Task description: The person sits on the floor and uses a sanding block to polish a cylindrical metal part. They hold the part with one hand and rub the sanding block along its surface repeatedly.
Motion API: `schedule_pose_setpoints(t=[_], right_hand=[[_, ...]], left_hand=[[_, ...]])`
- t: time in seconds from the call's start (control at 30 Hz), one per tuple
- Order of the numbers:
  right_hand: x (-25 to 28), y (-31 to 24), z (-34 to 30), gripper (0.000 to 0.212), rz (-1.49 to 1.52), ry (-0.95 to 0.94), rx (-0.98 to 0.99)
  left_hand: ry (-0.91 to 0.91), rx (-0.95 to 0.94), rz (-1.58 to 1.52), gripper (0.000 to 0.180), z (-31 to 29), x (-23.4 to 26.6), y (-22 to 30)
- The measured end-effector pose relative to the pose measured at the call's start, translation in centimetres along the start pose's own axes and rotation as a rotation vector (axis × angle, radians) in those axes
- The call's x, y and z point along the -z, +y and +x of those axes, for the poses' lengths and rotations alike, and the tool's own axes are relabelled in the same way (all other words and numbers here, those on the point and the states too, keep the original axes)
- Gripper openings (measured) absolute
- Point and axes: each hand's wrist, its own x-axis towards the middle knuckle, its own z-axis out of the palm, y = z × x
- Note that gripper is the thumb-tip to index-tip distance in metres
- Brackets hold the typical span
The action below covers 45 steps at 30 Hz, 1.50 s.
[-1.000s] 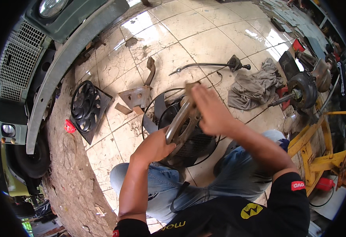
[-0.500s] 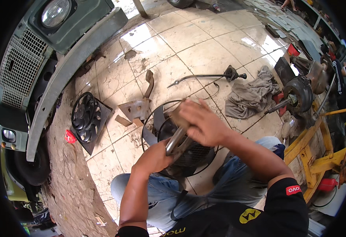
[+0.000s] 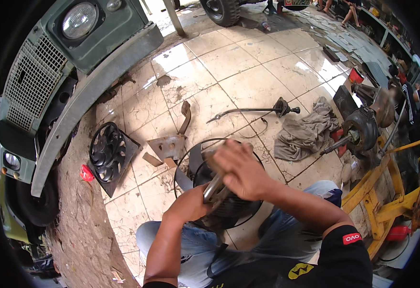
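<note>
My left hand (image 3: 191, 204) is closed round the lower end of a metal bar-shaped part (image 3: 213, 188), held tilted above my lap. The part's upper end is brownish and mostly covered by my right hand (image 3: 243, 170). That hand lies over it with fingers stretched out; whether anything sits under the palm is hidden. Below both hands, between my knees, is a round black fan housing (image 3: 258, 211) with a thin outer ring. A rusty pedal bracket (image 3: 168, 146) with an upright arm stands beyond it, small flat blocks (image 3: 152, 159) at its base.
A black fan (image 3: 108, 152) lies at left beside a green vehicle's bumper (image 3: 71, 113). A lever with a rod (image 3: 248, 110) and a grey rag (image 3: 303, 132) are on the tiles ahead. At right stand a yellow frame (image 3: 370, 192) and a drum-like axle part (image 3: 363, 129).
The view has tilted up a little, so the surroundings sit lower. My right hand has shifted slightly over the part's end, its fingers flatter. My left hand keeps its grip.
</note>
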Motion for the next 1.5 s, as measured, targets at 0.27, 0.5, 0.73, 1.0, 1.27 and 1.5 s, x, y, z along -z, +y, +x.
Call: schedule_pose_setpoints(t=[0.27,0.5,0.73,1.0,1.27,1.5], right_hand=[[0.8,1.6,0.8,0.058,0.021,-0.009,-0.342],[1.6,2.6,0.7,0.057,-0.018,-0.085,-0.265],[1.7,-0.2,-0.4,0.052,-0.112,-0.106,0.004],[1.4,-0.5,-1.1,0.044,-0.086,-0.055,0.067],[0.4,-0.3,-1.4,0.022,0.028,0.069,0.061],[1.9,2.0,-1.0,0.050,-0.044,0.010,-0.154]], left_hand=[[-0.026,0.044,-0.027,0.054,0.7,-0.1,-0.3],[-0.006,0.010,-0.006,0.052,0.3,0.6,-0.1],[-0.014,0.012,-0.009,0.050,0.3,0.2,-0.5],[-0.013,-0.012,0.027,0.051,0.6,0.1,0.3],[-0.019,-0.005,0.011,0.050,0.6,0.2,1.0],[0.000,-0.036,-0.013,0.050,0.4,0.2,0.4]])
